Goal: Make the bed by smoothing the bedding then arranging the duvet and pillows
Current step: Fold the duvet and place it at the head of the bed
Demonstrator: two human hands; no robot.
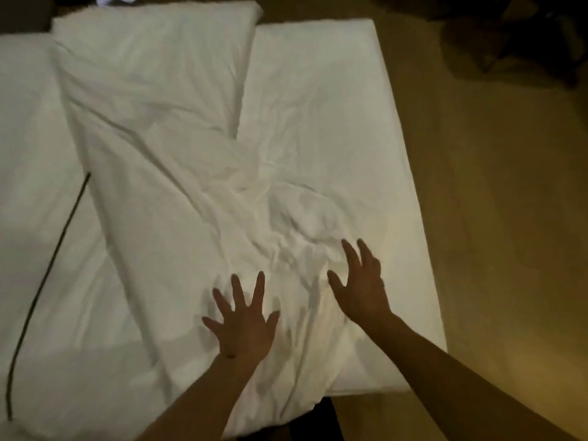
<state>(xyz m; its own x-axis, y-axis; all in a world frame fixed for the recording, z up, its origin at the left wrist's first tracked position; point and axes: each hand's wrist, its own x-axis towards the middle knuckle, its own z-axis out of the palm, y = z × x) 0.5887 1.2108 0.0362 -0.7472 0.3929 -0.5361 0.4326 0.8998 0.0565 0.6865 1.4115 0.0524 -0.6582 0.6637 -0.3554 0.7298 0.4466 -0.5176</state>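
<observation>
Both hands — left hand (243,326), right hand (361,286) — spread wide on rumpled (white) duvet (178,198).

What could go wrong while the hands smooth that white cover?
1. The duvet lies slanted across the bed, and its near end hangs over the edge. Pushing it may slide more off.
2. The left hand and right hand are flat, fingers spread, beside a bunch of wrinkles. Pressing there might only move the creases along.
3. A dark cord lies by the duvet and could get dragged or covered.
</observation>
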